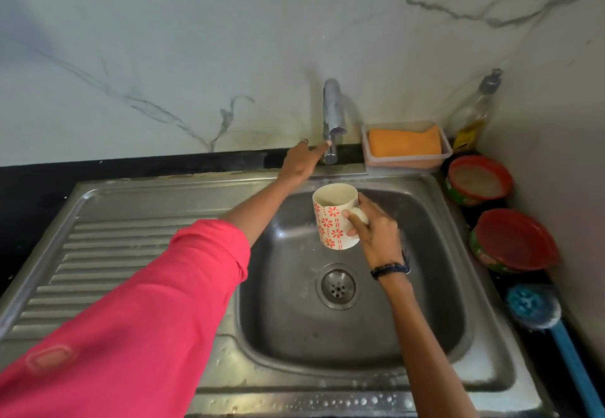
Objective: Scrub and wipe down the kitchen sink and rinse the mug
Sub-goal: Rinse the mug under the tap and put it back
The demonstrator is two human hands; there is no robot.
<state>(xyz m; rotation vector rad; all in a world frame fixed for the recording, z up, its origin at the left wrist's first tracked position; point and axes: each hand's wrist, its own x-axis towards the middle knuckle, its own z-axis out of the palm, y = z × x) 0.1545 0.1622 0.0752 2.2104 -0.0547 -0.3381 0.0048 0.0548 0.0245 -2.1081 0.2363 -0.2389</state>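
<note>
Now: hands 2 [302, 159] [376, 231] | mug 1 [334, 216] | red-lidded bowls 2 [479, 180] [514, 239]

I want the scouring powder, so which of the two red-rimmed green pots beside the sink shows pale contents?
The farther red-rimmed green pot, nearest the orange sponge's tray. The nearer pot shows only red inside.

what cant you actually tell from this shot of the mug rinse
Head view only:
- Whether the tap runs: no stream shows.
- Left hand fingers on the tap lever: contact blurred.
- Mug handle: covered by the right hand.
- Bottle label: blurred.
- Blue brush handle: cut off by the frame edge.
</note>
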